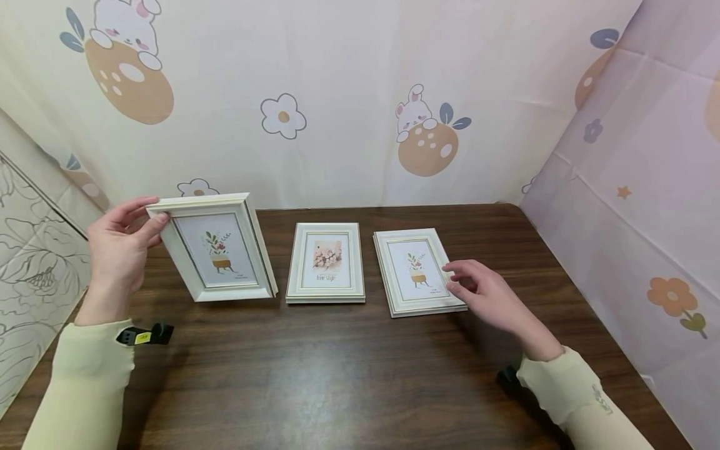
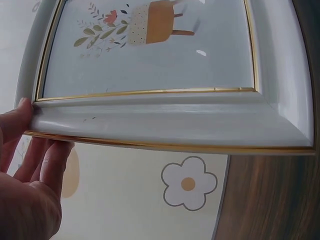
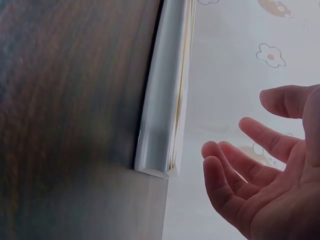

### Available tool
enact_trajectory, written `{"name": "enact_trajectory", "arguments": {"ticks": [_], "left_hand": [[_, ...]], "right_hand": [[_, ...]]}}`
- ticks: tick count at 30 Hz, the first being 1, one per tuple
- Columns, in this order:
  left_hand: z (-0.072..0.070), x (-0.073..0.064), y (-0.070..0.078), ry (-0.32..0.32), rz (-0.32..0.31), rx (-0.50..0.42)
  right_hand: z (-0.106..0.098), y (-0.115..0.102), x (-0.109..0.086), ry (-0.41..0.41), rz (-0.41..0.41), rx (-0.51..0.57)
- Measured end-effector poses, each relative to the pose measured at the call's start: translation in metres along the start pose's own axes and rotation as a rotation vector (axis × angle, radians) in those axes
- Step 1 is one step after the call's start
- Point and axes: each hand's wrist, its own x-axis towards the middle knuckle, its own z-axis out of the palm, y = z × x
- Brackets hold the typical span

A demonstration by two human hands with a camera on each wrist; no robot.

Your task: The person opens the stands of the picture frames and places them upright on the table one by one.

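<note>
My left hand grips a white picture frame by its upper left corner, thumb on the front and fingers behind. This frame is tilted up, its plant-pot print facing me; the left wrist view shows its gold trim and the thumb on the border. My right hand hovers over the right edge of another white picture frame, which lies flat with a similar print. In the right wrist view the fingers are loosely bent and apart from the frame's edge. Nothing is in that hand.
Between those two, a third white picture frame with a flower photo lies flat on the dark wooden table. A patterned cloth hangs behind the table's back edge, and more cloth stands along the right side.
</note>
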Motion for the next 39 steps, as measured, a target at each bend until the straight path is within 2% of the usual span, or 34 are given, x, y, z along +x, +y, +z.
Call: {"name": "enact_trajectory", "arguments": {"ticks": [12,24,32,39], "left_hand": [[0.01,-0.001,-0.001,-0.1,0.023,-0.205],[0.023,-0.001,-0.004,-0.197,0.053,-0.313],[0.035,-0.003,-0.004,-0.284,0.077,-0.389],[0.045,-0.006,-0.007,-0.311,0.093,-0.434]], "right_hand": [[-0.006,0.001,0.005,0.011,0.0,0.017],[0.0,-0.014,0.001,-0.022,-0.039,0.019],[0.009,-0.018,-0.002,-0.023,-0.115,0.032],[0.015,-0.023,-0.005,-0.046,-0.139,0.031]]}}
